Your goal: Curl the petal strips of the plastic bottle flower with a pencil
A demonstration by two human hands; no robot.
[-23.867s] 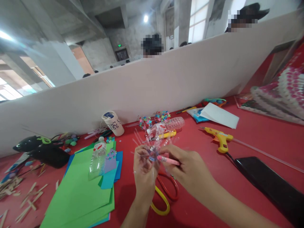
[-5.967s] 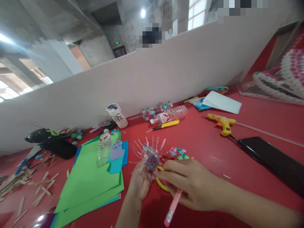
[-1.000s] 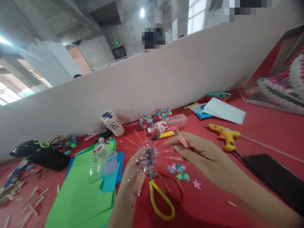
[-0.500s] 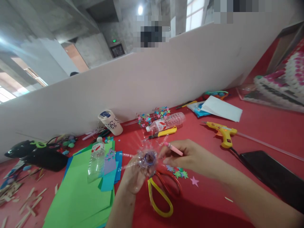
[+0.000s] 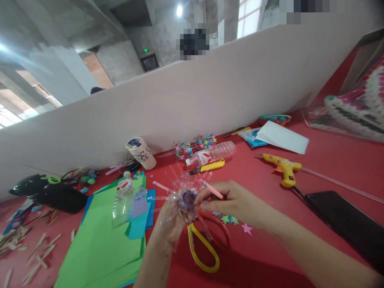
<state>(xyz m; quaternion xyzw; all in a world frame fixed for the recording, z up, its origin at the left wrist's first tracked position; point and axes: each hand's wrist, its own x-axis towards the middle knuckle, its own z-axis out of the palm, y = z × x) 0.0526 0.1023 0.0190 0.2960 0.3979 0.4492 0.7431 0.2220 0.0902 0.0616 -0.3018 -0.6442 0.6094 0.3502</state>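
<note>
My left hand (image 5: pixel 171 222) is closed around a clear plastic bottle top (image 5: pixel 188 199) cut into strips that fan outward, its round mouth facing me. A slim pink pen (image 5: pixel 211 189) is held in my right hand (image 5: pixel 226 199), whose fingertips meet the side of the bottle top. Just below both hands lie scissors (image 5: pixel 207 254) with one yellow and one red handle loop, their blades hidden. Small foam stars (image 5: pixel 229 219) in green and blue lie under my right hand, with a pink star (image 5: pixel 247 229) apart from them.
Green sheets (image 5: pixel 102 240) carry a bottle (image 5: pixel 123 200) at left. Beyond my hands are a yellow cutter (image 5: pixel 212 165), a bottle (image 5: pixel 216 154) and a white cup (image 5: pixel 142 154). A glue gun (image 5: pixel 283 168) and black case (image 5: pixel 345 226) lie right. Wooden sticks (image 5: pixel 39 260) are scattered left.
My right hand has moved slightly left with the pink pen, so its fingers now meet the bottle top. The bottle top has turned a little in my left hand.
</note>
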